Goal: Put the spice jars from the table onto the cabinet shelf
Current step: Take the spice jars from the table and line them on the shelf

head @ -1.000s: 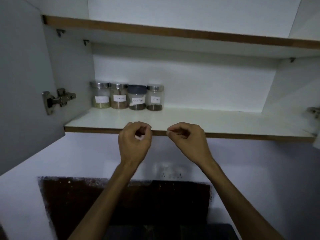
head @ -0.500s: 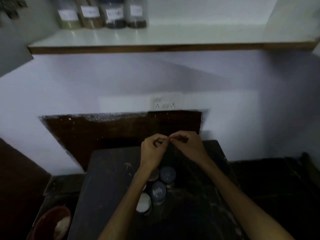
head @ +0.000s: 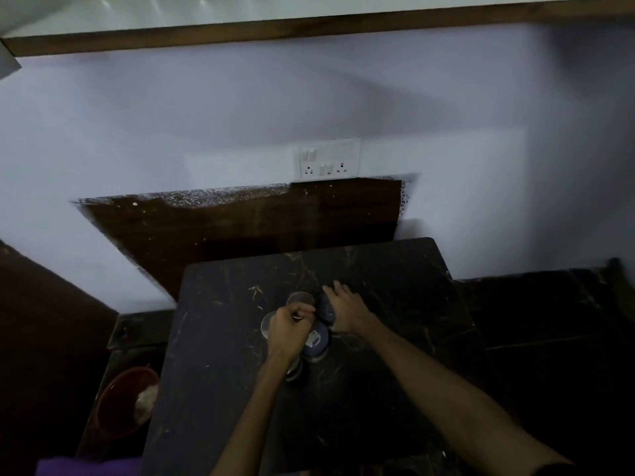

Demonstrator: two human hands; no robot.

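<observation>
- A cluster of spice jars (head: 311,333) stands on the dark marbled tabletop (head: 223,338), seen from above so that mostly their lids show.
- The left hand (head: 288,333) hangs over the cluster with fingers curled into a loose fist; whether its grip holds a jar beneath cannot be told.
- The right hand (head: 345,312) lies against the dark-lidded jar (head: 324,308) at the right of the group, fingers wrapping its far side in a grip.
- A silver-lidded jar (head: 299,298) sits at the back, just beside the dark-lidded one.
- The cabinet shelf (head: 309,27) runs along the top edge, well above the tabletop.
- A switch plate (head: 330,159) is on the wall between them.
- A red bin (head: 120,401) stands left of the tabletop.
</observation>
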